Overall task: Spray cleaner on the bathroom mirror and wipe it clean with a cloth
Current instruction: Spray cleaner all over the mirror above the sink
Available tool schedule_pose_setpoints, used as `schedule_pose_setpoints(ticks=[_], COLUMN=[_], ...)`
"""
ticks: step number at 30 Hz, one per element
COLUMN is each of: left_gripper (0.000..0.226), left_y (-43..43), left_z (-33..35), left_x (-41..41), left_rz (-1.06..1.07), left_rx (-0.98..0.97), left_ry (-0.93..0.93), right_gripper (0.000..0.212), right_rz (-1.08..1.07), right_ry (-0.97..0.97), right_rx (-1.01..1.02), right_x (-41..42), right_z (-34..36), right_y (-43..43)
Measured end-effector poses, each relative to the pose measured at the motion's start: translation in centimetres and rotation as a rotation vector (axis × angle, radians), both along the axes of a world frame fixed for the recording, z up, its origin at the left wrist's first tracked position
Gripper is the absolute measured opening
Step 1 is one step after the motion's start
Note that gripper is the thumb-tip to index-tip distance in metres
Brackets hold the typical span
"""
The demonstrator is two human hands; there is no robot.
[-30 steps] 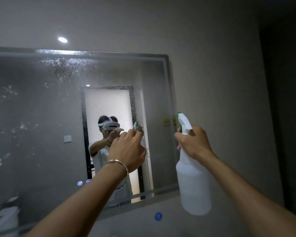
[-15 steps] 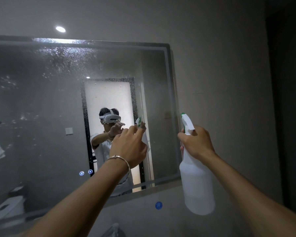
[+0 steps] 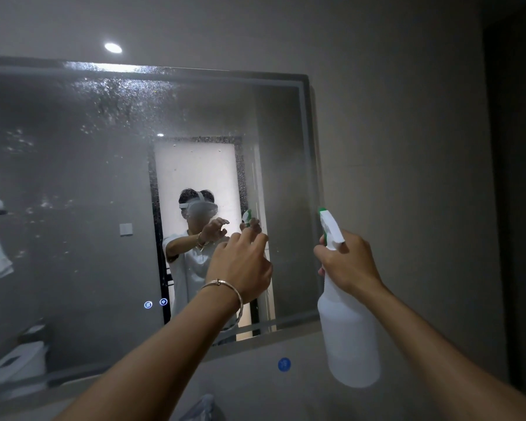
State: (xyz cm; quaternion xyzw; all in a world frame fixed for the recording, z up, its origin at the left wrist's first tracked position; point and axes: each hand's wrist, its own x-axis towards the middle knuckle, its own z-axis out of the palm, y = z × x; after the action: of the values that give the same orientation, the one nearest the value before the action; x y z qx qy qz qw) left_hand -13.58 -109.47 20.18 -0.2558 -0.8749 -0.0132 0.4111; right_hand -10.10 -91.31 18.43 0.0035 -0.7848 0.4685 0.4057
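Observation:
The wall mirror [image 3: 73, 208] fills the left and middle of the view, with spray droplets [image 3: 119, 98] speckled across its upper part. My right hand [image 3: 348, 265] grips the neck of a white spray bottle [image 3: 349, 335] with a green and white nozzle, held just right of the mirror's right edge and pointing toward the glass. My left hand [image 3: 240, 265], with a bracelet on its wrist, is raised before the lower right of the mirror. Its fingers are loosely curled and hold nothing. No cloth is plainly visible.
A grey wall surrounds the mirror, with a round blue sticker [image 3: 284, 364] below it. A pale grey object [image 3: 204, 407] peeks in at the bottom edge. A dark doorway [image 3: 516, 208] is on the right. Two lit touch buttons [image 3: 155, 303] glow on the glass.
The view has tilted slightly downward, so the mirror sits higher in frame. Both hands stay almost in place; the left hand's fingers have loosened a little.

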Motion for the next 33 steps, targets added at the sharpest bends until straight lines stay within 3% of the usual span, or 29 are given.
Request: schedule_pose_setpoints(ticks=[8,15,17,20,24,30,33], left_gripper=[0.035,0.035,0.035,0.036,0.038,0.039,0.040], left_y=[-3.0,-9.6,-11.9,-15.3,-19.0,-23.8,-25.9], left_z=[-0.1,-0.8,-0.9,-1.0,-0.8,-0.6,-0.4], left_x=[-0.4,-0.6,-0.4,0.0,0.8,2.0,2.3], left_rz=[0.031,0.166,0.216,0.287,0.362,0.435,0.465], left_rx=[0.024,0.054,0.056,0.074,0.085,0.101,0.106], left_ry=[0.015,-0.011,-0.012,-0.023,-0.029,-0.020,-0.009], right_gripper=[0.002,0.021,0.006,0.022,0.004,0.029,0.023], right_rz=[0.152,0.244,0.287,0.375,0.425,0.458,0.502], right_ry=[0.001,-0.007,-0.007,0.008,-0.007,0.017,0.013], right_rx=[0.064,0.120,0.143,0.137,0.154,0.213,0.207], right_x=[-0.9,-2.5,-3.0,-3.3,-3.7,-4.0,-4.3], right_z=[0.4,-0.2,-0.4,-0.4,-0.3,-0.1,0.0], right_y=[-4.2,-11.3,-13.5,-16.9,-20.9,-25.6,-27.3])
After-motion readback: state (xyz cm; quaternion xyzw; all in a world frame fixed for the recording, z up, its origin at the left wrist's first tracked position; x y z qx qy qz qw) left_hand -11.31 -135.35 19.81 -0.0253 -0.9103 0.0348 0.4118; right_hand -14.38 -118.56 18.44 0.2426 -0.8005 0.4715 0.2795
